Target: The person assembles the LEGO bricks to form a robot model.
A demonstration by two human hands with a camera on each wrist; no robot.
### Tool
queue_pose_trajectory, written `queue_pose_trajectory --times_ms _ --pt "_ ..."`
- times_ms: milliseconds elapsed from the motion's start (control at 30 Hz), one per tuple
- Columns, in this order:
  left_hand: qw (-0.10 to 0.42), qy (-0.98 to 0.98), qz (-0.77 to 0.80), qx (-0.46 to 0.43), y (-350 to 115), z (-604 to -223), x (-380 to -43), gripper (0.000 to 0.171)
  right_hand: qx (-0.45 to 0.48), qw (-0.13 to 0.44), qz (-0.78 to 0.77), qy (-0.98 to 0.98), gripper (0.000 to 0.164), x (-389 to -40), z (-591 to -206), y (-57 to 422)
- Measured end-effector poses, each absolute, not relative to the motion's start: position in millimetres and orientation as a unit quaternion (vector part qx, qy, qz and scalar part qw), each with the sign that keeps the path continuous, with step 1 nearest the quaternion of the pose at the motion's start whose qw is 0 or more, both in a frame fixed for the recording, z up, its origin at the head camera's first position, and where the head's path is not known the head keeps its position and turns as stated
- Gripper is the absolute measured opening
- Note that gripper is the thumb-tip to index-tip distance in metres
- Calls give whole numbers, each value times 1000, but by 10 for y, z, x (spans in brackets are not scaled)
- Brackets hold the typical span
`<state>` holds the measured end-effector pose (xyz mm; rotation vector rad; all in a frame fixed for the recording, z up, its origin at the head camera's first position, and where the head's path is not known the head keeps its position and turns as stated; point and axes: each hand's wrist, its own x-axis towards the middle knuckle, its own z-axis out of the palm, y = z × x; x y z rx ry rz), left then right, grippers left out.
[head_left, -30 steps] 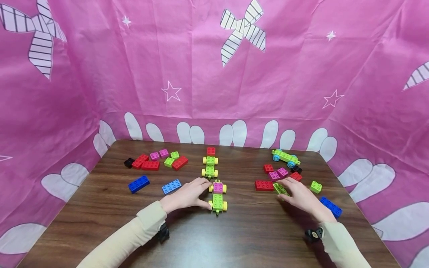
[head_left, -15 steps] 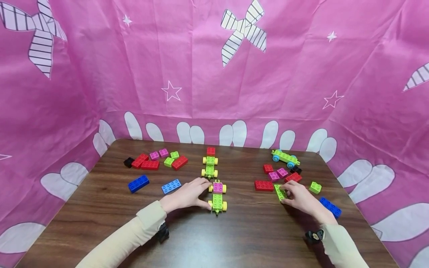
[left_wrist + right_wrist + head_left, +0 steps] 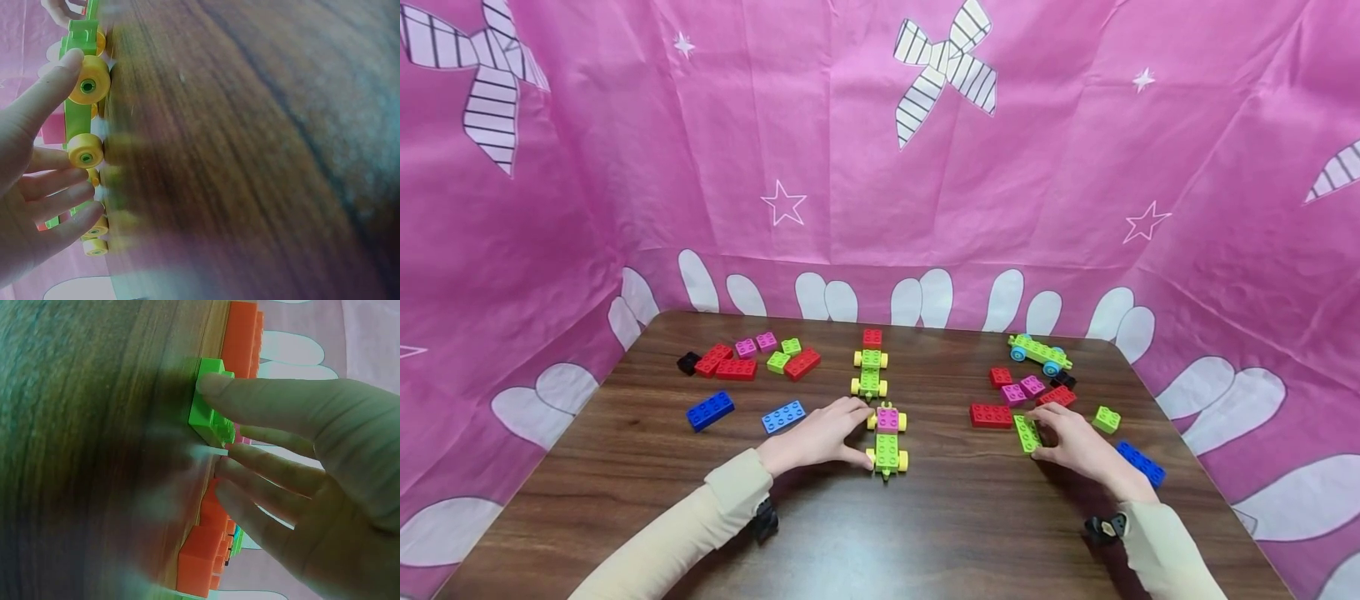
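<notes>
A toy car base (image 3: 887, 454) with yellow wheels stands at the table's middle, a pink brick (image 3: 887, 418) on its front end. Along its left side lies my left hand (image 3: 816, 433), fingers fairly straight; in the left wrist view the thumb touches the car by a yellow wheel (image 3: 89, 81). My right hand (image 3: 1075, 442) holds a green brick (image 3: 1026, 433) on the tabletop between thumb and index finger. In the right wrist view the thumb lies on the green brick (image 3: 209, 412), with the other fingers extended beyond it. A red brick (image 3: 991, 416) sits just left of it.
Ahead of the car stands another yellow-wheeled car (image 3: 870, 372), with a red brick (image 3: 872, 338) behind. A blue-wheeled car base (image 3: 1037, 353) is at the back right. Blue bricks (image 3: 711, 411) and several red, pink, green and black pieces lie on both sides of the wooden table.
The right hand has shifted slightly right and its fingers have drawn together at the green brick, which has turned a little and shows more. The left hand and car have stayed put.
</notes>
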<state>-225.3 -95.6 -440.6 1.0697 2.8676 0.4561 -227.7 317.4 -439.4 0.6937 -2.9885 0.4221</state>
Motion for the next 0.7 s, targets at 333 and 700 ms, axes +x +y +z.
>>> queue_pose_trajectory --times_ms 333,700 --pt "23 926 145 347 -960 -4411 -2252 81 223 -6 142 -965 59 -2274 -4383 3188" --pt "30 928 146 341 -952 -4408 -2256 81 221 -3 128 -967 62 -2283 -4405 3232"
